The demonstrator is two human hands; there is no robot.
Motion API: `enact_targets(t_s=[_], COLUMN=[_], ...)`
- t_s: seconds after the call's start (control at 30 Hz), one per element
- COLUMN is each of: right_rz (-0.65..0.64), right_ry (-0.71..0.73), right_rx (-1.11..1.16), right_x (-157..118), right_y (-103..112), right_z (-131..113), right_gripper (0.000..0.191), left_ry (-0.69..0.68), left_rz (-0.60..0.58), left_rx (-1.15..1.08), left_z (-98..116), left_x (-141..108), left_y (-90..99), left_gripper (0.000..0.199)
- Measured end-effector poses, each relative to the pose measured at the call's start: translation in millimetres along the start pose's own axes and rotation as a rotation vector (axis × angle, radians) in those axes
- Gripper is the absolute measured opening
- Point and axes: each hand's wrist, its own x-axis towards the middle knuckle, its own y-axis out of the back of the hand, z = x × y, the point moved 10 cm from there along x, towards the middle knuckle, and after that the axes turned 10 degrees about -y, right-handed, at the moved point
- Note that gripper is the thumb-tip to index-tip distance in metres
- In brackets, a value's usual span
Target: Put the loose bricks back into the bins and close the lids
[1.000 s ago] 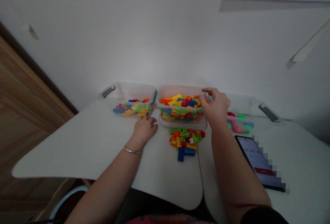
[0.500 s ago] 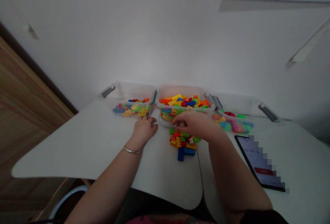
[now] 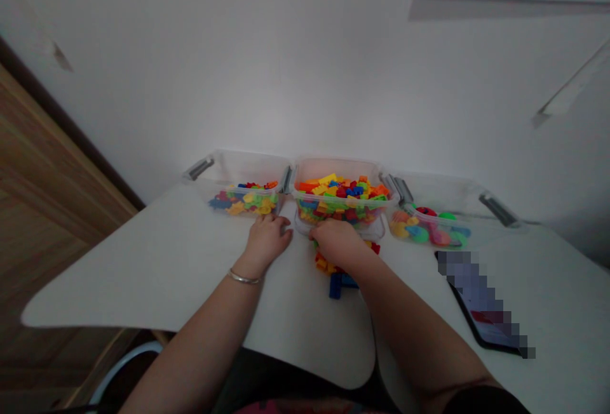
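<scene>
My right hand (image 3: 336,241) reaches over a small pile of building blocks (image 3: 326,264) on the table, its fingers bent together at the pile's far left edge. A bit of green shows just below its fingertips; whatever lies between them is hidden. The hand covers much of the pile, and dark blue blocks (image 3: 336,286) stick out at the near side. My left hand (image 3: 267,235), with a silver bangle on the wrist, rests on the table by the left bin, thumb and fingers apart and holding nothing.
Along the wall stand a left clear bin of small blocks (image 3: 245,202), a fuller middle bin (image 3: 343,200) and a right bin with colourful toy pieces (image 3: 429,227). A phone (image 3: 483,306) lies on the white table (image 3: 143,268) at right. A wooden panel (image 3: 52,211) borders the left.
My right hand has come down and left from in front of the middle bin onto the blocks, its fingers closing. Red pieces now show at the pile's right. My left hand stays put.
</scene>
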Motion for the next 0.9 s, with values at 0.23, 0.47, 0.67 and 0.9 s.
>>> enact_targets(t_s=[0.23,0.47,0.67,0.9], right_rz=[-0.002,-0.01,0.102,0.479], right_ry=[-0.024,-0.019,0.171,0.337], right_rx=[-0.043,-0.034,0.149,0.469], right_x=[4.3,3.2,-10.6,-46.8], right_y=[-4.9,-3.8,24.1,93.6], right_z=[-2.6,-2.6,-12.2,14.2], right_gripper=[0.032,0.033,0.027,0.02], left_ry=[0.001,0.001,0.004,-0.002], left_rz=[-0.015,-0.018,0.0,-0.014], left_rx=[0.011,0.005,0.013,-0.011], left_z=[0.1,0.2,0.8,-1.0], left_x=[0.2,0.4,0.2,1.5], left_y=[-0.9,-1.0,1.1,-2.8], left_gripper=[0.037,0.036,0.035,0.036])
